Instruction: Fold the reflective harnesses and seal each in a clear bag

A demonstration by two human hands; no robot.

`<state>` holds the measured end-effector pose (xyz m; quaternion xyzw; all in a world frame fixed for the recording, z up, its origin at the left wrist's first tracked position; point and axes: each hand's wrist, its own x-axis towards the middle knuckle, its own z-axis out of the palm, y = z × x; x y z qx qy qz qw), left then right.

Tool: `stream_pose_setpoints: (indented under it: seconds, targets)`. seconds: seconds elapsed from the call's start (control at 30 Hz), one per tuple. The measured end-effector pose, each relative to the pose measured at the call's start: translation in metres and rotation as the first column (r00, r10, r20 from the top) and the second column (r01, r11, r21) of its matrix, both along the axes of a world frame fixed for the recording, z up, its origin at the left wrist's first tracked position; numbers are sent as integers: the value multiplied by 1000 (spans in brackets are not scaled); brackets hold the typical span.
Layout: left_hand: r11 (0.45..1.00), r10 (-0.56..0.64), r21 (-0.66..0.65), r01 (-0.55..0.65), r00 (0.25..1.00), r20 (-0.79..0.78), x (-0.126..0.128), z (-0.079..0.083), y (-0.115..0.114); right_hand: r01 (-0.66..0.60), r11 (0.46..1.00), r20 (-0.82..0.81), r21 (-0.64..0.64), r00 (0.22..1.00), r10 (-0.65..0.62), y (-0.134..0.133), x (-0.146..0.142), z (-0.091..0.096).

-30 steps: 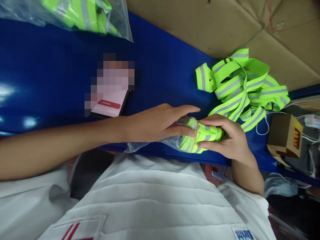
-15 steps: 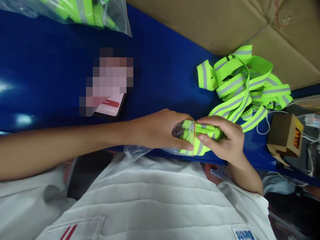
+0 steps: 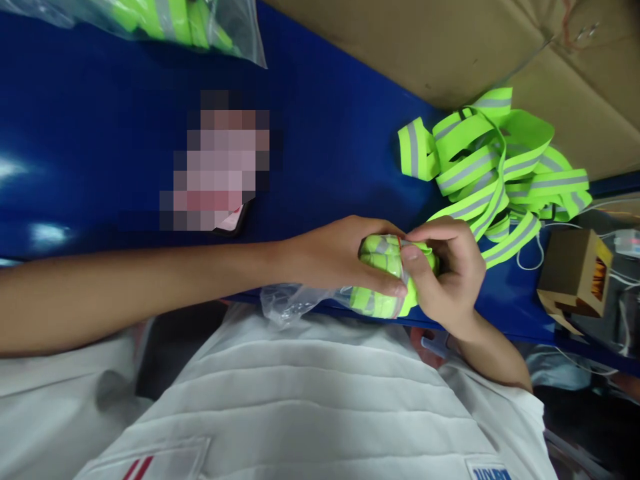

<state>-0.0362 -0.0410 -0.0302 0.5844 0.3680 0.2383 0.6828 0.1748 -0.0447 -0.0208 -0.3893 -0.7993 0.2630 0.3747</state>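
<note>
Both my hands meet at the near edge of the blue table (image 3: 325, 133). Between them is a folded bundle of neon yellow reflective strap (image 3: 383, 277), partly inside a clear plastic bag (image 3: 295, 303) whose loose end hangs over the table edge. My left hand (image 3: 335, 257) is closed around the bag's mouth and the bundle. My right hand (image 3: 447, 270) grips the bundle's other end, thumb pressed on top.
A loose heap of the same reflective straps (image 3: 495, 167) lies just beyond my right hand. A phone (image 3: 233, 217) rests on the table. A filled bag of straps (image 3: 175, 20) lies at the far left, cardboard (image 3: 450, 47) behind, a small cardboard box (image 3: 575, 273) at right.
My left hand went from flat on the bag to wrapped round it. The bundle has gone further into the bag and both hands have drawn closer together.
</note>
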Motion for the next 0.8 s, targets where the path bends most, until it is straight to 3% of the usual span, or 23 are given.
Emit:
stream_pose_setpoints:
  seconds: [0.17, 0.27, 0.37, 0.43, 0.57, 0.63, 0.8]
  targets:
    - [992, -50, -114, 45, 998, -39, -7, 9, 0, -44, 997, -90, -66, 995, 38, 3, 9, 6]
    - [979, -157, -147, 143, 983, -89, -12, 13, 0, -73, 997, -137, -18, 988, 70, 4, 12, 6]
    - [943, -261, -203, 264, 964, 41, -12, 13, 0, -125, 991, -158, -36, 980, 118, 4, 12, 5]
    - [939, -256, -212, 270, 962, 93, -9, 12, 0, -85, 995, -152, -47, 985, 77, 2, 9, 5]
    - [972, -207, -107, 208, 978, 18, -2, 10, 0, -2, 997, -76, 74, 997, 7, -7, 0, 4]
    - [975, -214, -65, 214, 977, 10, 0, 9, 0, 2, 998, -54, 65, 999, 1, -10, -3, 3]
    - [970, -177, -144, 194, 976, 125, -6, 8, 1, -2, 1000, -79, -7, 997, 1, -8, 2, 5]
